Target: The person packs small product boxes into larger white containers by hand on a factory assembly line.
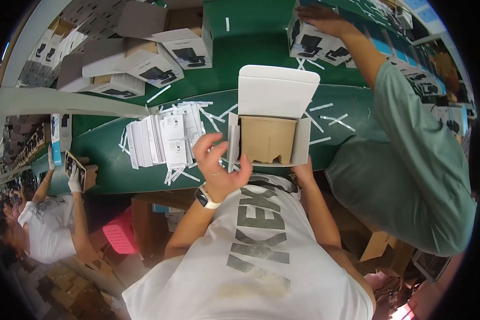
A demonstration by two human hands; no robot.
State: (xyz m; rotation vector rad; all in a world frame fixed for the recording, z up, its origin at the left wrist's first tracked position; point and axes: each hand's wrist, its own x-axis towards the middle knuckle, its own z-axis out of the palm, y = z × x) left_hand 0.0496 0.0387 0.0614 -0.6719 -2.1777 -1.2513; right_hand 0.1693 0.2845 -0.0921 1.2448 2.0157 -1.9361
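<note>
Green bench point(104, 160): your left hand point(218, 173), half-curled, seems empty; right hand point(303, 174), by the box point(303, 141), grip unclear. Probably light, stiff; hold its sides.

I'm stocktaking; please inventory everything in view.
Open carton: one, white, centre
Moulded insert: one, brown, inside it
Printed cartons: three open, white, upper left
More cartons: several, white, upper right
Leaflets: many, white, centre-left
Strips: many, whitish, around leaflets
Workbench: one, green, beneath leaflets
Basket: one, pink, lower left
Cardboard boxes: several, brown, lower right
Nearest co-workers: two, green/white tops, right/left
Left hand: one, beside carton
Right hand: one, carton's lower right
</note>
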